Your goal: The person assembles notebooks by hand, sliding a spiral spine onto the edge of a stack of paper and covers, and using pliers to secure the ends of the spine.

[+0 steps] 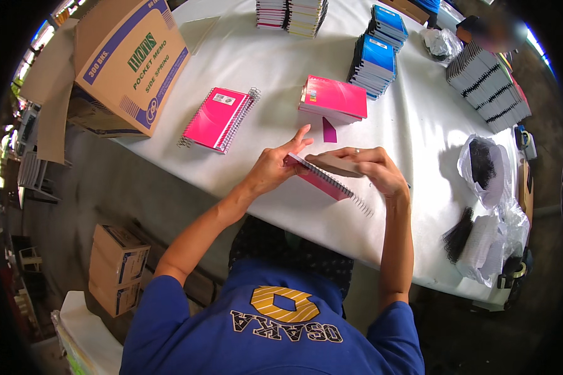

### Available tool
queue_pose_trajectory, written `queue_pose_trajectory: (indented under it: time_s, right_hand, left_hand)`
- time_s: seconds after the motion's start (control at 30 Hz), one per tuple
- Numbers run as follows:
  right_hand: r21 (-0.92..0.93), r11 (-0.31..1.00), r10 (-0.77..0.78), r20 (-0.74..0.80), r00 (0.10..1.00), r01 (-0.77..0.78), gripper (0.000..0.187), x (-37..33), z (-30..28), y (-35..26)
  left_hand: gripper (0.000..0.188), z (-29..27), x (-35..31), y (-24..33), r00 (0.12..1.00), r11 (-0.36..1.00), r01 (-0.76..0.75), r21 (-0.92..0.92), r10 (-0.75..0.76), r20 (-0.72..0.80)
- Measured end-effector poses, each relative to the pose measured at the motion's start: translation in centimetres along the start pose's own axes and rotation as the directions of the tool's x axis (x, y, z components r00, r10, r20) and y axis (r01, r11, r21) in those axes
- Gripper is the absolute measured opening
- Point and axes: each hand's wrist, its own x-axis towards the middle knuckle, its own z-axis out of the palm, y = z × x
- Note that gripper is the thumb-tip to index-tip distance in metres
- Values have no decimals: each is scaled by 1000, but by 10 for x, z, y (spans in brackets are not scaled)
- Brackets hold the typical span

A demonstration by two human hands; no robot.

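Observation:
A pink spiral notebook is tilted up over the table in front of me, its wire coil sticking out past the lower right end. My left hand grips the notebook's left end, with the index finger pointing up. Fingers of my right hand close on a grey-brown card along the coiled edge; whether the card is joined to the notebook I cannot tell. Just beyond lies a small purple piece of card, beside a stack of pink notebooks without visible coils.
Another pink pile with coils sits to the left, near a large open carton. Blue notebooks and further stacks stand at the back. On the right are white stacks and plastic bags with black coils.

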Motion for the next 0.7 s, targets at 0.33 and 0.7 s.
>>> queue_pose_trajectory:
  time_s: [0.33, 0.7]
  right_hand:
    - [-6, 1000, 8, -34, 999, -8, 47, 8, 7, 2]
    - [-610, 767, -34, -347, 937, -197, 42, -15, -2, 5]
  left_hand:
    - [82, -1, 0, 2, 999, 997, 51, 63, -50, -10]
    - [57, -18, 7, 5, 955, 932, 162, -324, -65, 290]
